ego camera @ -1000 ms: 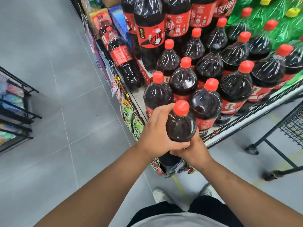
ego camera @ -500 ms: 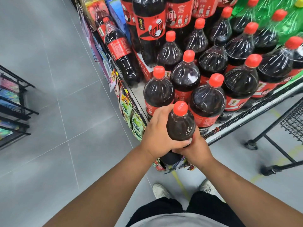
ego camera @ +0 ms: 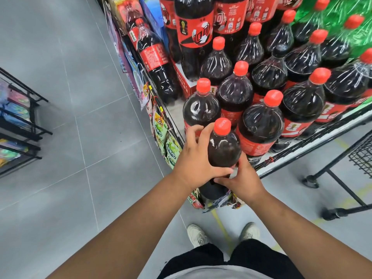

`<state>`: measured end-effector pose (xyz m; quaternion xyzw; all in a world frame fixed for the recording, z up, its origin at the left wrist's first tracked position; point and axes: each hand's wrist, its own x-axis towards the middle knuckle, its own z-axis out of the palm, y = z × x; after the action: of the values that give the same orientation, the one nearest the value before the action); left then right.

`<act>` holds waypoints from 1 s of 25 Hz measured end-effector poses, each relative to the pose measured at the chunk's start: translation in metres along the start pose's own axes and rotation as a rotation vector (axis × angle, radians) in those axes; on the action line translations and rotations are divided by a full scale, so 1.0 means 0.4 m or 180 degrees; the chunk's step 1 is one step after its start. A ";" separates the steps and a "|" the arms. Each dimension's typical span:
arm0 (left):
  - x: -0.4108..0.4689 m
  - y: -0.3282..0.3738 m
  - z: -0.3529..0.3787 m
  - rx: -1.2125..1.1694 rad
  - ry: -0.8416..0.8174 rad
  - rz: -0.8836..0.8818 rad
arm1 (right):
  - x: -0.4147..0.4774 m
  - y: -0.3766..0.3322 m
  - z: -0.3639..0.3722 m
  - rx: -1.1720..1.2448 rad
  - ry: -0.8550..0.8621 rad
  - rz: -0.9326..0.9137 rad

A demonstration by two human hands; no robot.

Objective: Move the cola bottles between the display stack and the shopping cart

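Observation:
A large cola bottle (ego camera: 223, 150) with a red cap stands upright at the near corner of the display stack (ego camera: 302, 156). My left hand (ego camera: 195, 158) grips its left side, fingers spread around the shoulder. My right hand (ego camera: 241, 178) holds it low on the right, fingers curled against the body. Several more cola bottles (ego camera: 259, 125) with red caps and red labels stand packed behind it. The shopping cart (ego camera: 360, 156) shows at the right edge as black wire mesh on a wheeled frame.
Green bottles (ego camera: 342, 23) fill the far right of the display. Snack packets (ego camera: 163, 135) hang along the display's left side. A black wire rack (ego camera: 22, 125) stands at the left across the grey tiled aisle. My shoes (ego camera: 198, 235) are below.
The bottle stays gripped by both hands at the display's near corner. My left hand's fingers have spread wider around its shoulder. The view has tilted slightly downward.

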<state>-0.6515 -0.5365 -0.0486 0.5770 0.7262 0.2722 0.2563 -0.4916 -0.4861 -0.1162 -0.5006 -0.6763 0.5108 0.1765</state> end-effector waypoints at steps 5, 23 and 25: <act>-0.010 0.010 -0.007 0.0250 -0.0044 -0.0089 | -0.007 -0.022 -0.032 -0.0137 -0.0065 -0.0134; -0.159 0.185 -0.135 0.0918 0.0486 -0.0395 | -0.109 -0.256 -0.270 -0.1741 -0.0669 -0.1248; -0.179 0.215 -0.176 0.1072 0.0591 -0.0377 | -0.116 -0.303 -0.293 -0.2008 -0.0607 -0.1468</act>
<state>-0.6250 -0.5977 0.0657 0.5404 0.8146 0.1833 0.1038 -0.4435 -0.4627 0.0504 -0.3157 -0.9078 0.2693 0.0605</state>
